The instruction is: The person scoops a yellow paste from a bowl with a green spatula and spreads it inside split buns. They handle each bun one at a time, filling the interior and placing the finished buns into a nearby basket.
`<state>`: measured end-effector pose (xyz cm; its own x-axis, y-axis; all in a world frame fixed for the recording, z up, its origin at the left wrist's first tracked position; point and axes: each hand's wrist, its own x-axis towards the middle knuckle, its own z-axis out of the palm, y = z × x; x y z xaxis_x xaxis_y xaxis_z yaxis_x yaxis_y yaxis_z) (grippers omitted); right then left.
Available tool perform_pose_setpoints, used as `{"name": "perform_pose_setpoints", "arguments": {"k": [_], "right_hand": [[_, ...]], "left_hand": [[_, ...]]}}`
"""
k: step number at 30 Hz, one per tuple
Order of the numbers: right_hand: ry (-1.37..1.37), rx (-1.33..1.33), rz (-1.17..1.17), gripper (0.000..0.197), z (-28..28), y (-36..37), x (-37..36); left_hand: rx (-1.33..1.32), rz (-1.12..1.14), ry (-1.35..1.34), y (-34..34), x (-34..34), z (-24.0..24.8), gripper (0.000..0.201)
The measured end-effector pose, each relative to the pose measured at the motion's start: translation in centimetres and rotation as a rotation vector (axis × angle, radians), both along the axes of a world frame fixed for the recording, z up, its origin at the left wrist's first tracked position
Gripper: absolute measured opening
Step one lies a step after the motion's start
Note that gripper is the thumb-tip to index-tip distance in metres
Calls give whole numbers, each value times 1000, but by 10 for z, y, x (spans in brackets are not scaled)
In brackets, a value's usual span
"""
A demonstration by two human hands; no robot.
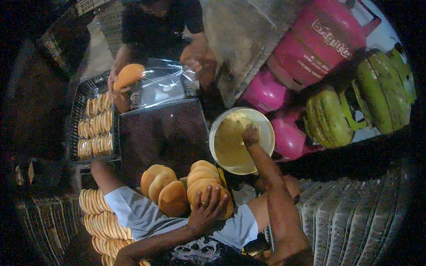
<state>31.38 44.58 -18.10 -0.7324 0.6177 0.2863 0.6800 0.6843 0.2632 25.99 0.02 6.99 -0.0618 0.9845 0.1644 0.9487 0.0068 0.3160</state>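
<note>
My left hand [208, 207] curves over the near end of a row of round, flat bread buns [204, 177] by my lap, fingers on the front bun and thumb hidden. Beside it leans a second, smaller group of buns [160, 184]. My right hand [251, 134] reaches into a round pale bucket [214, 150] of yellowish cream [233, 146]. Its fingers look closed near the cream, around something small and pale that I cannot make out. In front of the buns stands a dark box-like surface [162, 133].
Across from me, a person's hand [116, 76] holds an orange-brown bun [129, 76] beside clear plastic wrap [164, 82]. A black crate [76, 111] holds wrapped buns. More buns [100, 224] stand in rows at lower left. Pink [310, 48] and green gas cylinders [328, 115] lie right.
</note>
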Motion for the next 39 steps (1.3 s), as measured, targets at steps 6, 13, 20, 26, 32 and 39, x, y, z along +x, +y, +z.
{"name": "perform_pose_setpoints", "arguments": {"k": [6, 13, 20, 26, 32, 39], "right_hand": [[-342, -361, 54, 37, -30, -29, 10], [-666, -1244, 213, 34, 124, -8, -24], [-24, -1558, 100, 27, 309, -103, 14], [455, -1554, 256, 25, 355, -221, -4], [128, -610, 615, 49, 318, -275, -74], [-35, -476, 771, 63, 324, -323, -73]], "left_hand": [[-54, 133, -220, 13, -11, 7, 85], [-176, 36, -594, 6, -63, 13, 93], [-14, 377, -1671, 3, -171, 6, 62], [18, 486, -2236, -4, -178, 6, 67], [239, 368, -2578, -15, -192, 5, 73], [368, 780, -2344, -14, -215, -23, 57]]}}
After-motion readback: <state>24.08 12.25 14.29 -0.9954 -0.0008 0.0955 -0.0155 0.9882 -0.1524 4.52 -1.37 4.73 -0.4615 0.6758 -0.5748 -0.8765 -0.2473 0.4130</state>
